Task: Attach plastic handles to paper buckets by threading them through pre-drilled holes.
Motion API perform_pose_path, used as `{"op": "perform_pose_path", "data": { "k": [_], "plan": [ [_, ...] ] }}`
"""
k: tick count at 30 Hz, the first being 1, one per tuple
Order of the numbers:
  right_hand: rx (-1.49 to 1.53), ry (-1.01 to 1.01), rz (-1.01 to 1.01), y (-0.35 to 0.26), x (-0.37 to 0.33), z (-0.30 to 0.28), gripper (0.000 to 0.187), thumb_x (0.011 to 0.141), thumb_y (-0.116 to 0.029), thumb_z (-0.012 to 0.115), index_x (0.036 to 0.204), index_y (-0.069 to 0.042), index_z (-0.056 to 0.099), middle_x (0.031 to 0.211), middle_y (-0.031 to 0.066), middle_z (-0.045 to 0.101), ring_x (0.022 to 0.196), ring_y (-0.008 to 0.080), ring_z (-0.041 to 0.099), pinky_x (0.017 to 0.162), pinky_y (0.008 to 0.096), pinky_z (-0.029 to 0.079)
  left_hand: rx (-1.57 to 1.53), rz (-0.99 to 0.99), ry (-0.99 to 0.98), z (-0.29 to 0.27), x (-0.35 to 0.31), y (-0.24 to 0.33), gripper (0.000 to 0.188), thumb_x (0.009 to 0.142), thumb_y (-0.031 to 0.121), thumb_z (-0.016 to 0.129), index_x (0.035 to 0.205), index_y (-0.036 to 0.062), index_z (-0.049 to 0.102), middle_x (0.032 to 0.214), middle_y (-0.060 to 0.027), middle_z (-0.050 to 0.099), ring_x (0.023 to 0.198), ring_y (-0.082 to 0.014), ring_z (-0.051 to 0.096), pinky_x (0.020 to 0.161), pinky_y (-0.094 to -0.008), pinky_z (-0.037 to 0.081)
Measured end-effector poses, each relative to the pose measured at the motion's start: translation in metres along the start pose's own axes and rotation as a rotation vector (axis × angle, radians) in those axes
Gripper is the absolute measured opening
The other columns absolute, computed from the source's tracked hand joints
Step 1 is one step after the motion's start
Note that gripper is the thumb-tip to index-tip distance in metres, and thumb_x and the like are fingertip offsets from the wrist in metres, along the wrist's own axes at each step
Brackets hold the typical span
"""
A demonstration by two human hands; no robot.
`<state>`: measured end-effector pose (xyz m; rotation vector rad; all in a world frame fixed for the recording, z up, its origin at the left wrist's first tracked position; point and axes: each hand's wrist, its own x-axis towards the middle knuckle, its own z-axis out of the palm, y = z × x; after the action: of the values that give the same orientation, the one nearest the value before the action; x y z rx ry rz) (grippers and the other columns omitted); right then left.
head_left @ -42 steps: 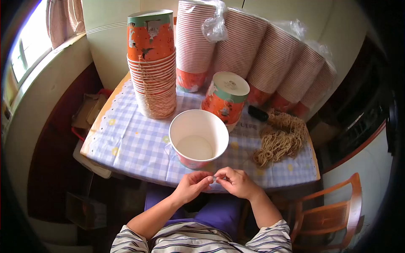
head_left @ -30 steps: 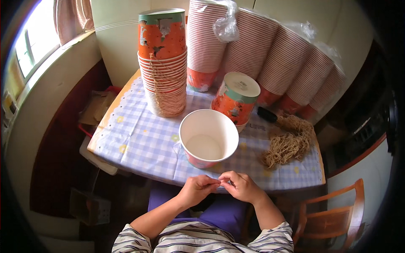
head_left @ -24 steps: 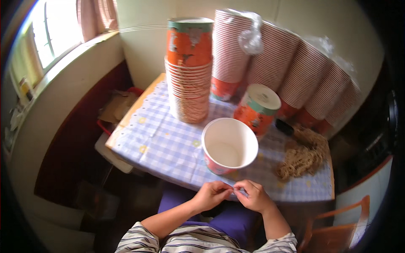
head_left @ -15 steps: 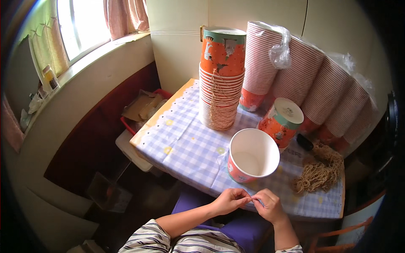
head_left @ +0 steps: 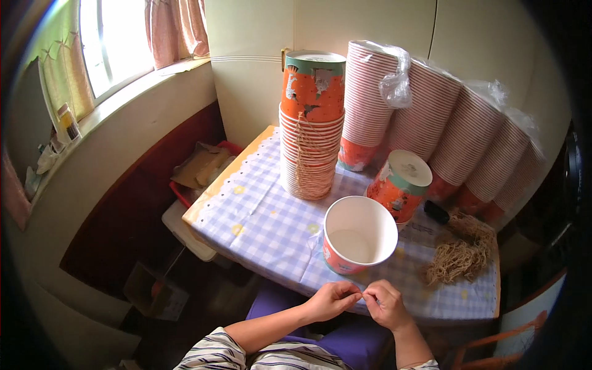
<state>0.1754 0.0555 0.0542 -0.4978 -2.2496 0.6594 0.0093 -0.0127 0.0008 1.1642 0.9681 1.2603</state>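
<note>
My left hand and my right hand meet at the table's near edge, thumbs and fingers pinched almost tip to tip. Whatever they pinch is too small to make out. Just beyond them an orange paper bucket with a white inside stands upright, its mouth tilted toward me. Behind it, an upside-down orange bucket with a green band touches or nearly touches it. A bundle of tan twine lies to the right, with a black object beside it. Neither hand touches the bucket.
A tall stack of upturned buckets, with twine strands hanging down its side, stands at the table's back left. Several plastic-wrapped stacks line the back right. The checked tablecloth covers the table. A red bin with cardboard sits left of it.
The view has shifted slightly, so the table and stacks sit a little lower and further left. My hands stay pinched near each other, with a slightly wider gap between them.
</note>
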Motion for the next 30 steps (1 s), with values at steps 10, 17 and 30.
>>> {"op": "perform_pose_path", "data": {
  "k": [10, 17, 30],
  "plan": [
    [0.105, 0.032, 0.218, 0.001, -0.005, 0.004, 0.014, 0.078, 0.0, 0.069, 0.089, -0.003, 0.06, 0.079, 0.0116, 0.06, 0.07, 0.0257, 0.062, 0.061, 0.0327, 0.05, 0.27, 0.091, 0.083, 0.0, -0.001, 0.019, 0.014, 0.093, 0.013, 0.059, 0.097, 0.0001, 0.06, 0.076, -0.0055, 0.057, 0.067, -0.0107, 0.051, 0.06, -0.0269, 0.045],
    [-0.035, -0.001, -0.006, -0.002, -0.001, -0.003, 0.016, 0.076, 0.002, 0.07, 0.088, -0.003, 0.061, 0.08, 0.0104, 0.059, 0.07, 0.027, 0.062, 0.06, 0.0339, 0.051, 0.295, 0.07, 0.09, 0.0, -0.002, 0.019, 0.014, 0.093, 0.014, 0.061, 0.096, 0.0, 0.06, 0.078, -0.0035, 0.06, 0.071, -0.0083, 0.052, 0.063, -0.0257, 0.045],
    [-0.048, -0.03, -0.057, -0.005, 0.003, -0.007, 0.015, 0.076, 0.0, 0.069, 0.088, -0.004, 0.061, 0.082, 0.0099, 0.059, 0.069, 0.0279, 0.062, 0.06, 0.0352, 0.052, 0.403, 0.15, 0.059, -0.004, -0.006, 0.031, 0.011, 0.09, 0.01, 0.062, 0.094, -0.0002, 0.061, 0.077, -0.0074, 0.06, 0.069, -0.0121, 0.055, 0.06, -0.0274, 0.045]
  ]
}}
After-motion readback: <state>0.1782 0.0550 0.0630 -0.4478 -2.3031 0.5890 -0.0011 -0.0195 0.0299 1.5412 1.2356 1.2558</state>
